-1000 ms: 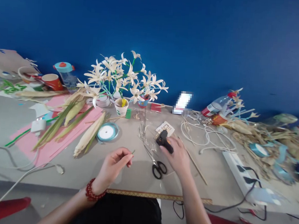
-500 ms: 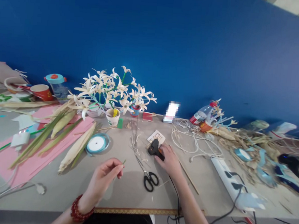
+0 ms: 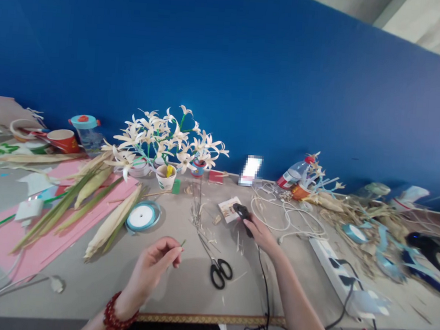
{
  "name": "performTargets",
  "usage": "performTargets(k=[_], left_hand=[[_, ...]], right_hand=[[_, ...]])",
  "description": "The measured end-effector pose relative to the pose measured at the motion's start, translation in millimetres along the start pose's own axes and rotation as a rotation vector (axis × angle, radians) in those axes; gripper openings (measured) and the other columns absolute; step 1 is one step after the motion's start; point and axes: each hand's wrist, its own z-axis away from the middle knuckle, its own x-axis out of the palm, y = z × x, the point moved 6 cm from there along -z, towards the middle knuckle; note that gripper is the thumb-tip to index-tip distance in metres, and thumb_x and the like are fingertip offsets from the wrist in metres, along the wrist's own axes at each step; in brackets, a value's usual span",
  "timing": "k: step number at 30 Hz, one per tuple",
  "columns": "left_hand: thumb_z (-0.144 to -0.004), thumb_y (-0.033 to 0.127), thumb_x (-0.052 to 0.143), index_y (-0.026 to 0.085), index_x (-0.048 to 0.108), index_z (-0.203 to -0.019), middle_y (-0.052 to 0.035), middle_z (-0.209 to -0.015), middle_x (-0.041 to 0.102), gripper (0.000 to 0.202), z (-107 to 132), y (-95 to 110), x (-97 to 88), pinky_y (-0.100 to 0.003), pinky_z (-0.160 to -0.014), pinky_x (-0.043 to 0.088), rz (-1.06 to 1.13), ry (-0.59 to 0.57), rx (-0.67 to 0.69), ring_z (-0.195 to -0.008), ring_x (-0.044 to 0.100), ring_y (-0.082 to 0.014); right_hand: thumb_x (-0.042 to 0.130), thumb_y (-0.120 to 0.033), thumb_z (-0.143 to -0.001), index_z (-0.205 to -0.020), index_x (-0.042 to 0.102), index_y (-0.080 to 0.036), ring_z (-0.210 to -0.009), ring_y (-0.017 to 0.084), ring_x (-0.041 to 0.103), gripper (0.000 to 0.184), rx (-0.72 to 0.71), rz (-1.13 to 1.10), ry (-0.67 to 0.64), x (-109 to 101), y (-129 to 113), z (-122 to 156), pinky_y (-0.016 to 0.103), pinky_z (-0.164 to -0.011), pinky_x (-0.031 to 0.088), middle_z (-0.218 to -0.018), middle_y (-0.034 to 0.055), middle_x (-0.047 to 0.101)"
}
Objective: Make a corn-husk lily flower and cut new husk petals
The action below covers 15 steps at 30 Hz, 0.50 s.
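My left hand (image 3: 159, 261), with a red bead bracelet (image 3: 117, 314) at its wrist, is closed in a pinch on a thin stem (image 3: 183, 243); only its short green tip shows. My right hand (image 3: 262, 236) is wrapped around a black glue gun (image 3: 243, 214), whose cord hangs down over the table's front edge. The gun's nose is above a small printed card (image 3: 228, 209). Between my hands lie black-handled scissors (image 3: 220, 273), blades pointing away, and a bunch of thin wires (image 3: 197, 214).
White husk flowers (image 3: 176, 137) stand in cups at the back. To the left are corn husks (image 3: 112, 225) on pink paper (image 3: 45, 238) and a blue ribbon spool (image 3: 142, 217). A power strip (image 3: 331, 271), a white cable (image 3: 287, 217) and loose dried husks (image 3: 352, 214) lie to the right.
My right hand has lifted the glue gun off the table and turned it, drawing it slightly right, which uncovers more of the card. My left hand keeps its pinch nearly in place.
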Motion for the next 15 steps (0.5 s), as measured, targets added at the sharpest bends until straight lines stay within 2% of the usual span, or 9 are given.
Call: performTargets(k=[5,9,15], left_hand=[[-0.081,0.043,0.069,0.016,0.062,-0.066,-0.0004,-0.062,0.059,0.031,-1.3,0.5,-2.4,-0.025,-0.062,0.046,-0.013,0.007,0.018,-0.061,0.054,-0.0131],[-0.082,0.041,0.068,0.017,0.062,-0.068,0.0,-0.063,0.059,0.029,-3.2,-0.8,0.0,-0.024,-0.062,0.046,0.002,-0.007,0.017,-0.061,0.053,-0.0127],[-0.083,0.041,0.067,0.016,0.062,-0.068,-0.0003,-0.063,0.059,0.029,-4.3,-0.3,1.5,-0.024,-0.061,0.045,0.003,-0.023,0.025,-0.061,0.053,-0.0127]], right_hand=[[0.034,-0.049,-0.093,-0.106,0.063,-0.015,-0.083,0.026,0.072,0.046,0.077,-0.35,0.084,1.1,5.6,-0.2,0.041,-0.076,0.057,-0.102,0.0141,0.075],[0.033,-0.052,-0.089,-0.102,0.062,-0.017,-0.068,0.024,0.07,0.047,0.113,-0.553,0.137,-5.0,0.6,5.4,0.039,-0.064,0.058,-0.101,0.015,0.074],[0.047,-0.044,-0.082,-0.092,0.062,-0.017,-0.047,0.015,0.054,0.032,0.103,-0.697,0.17,-17.4,-20.2,13.9,0.029,-0.044,0.045,-0.089,0.0106,0.072]])
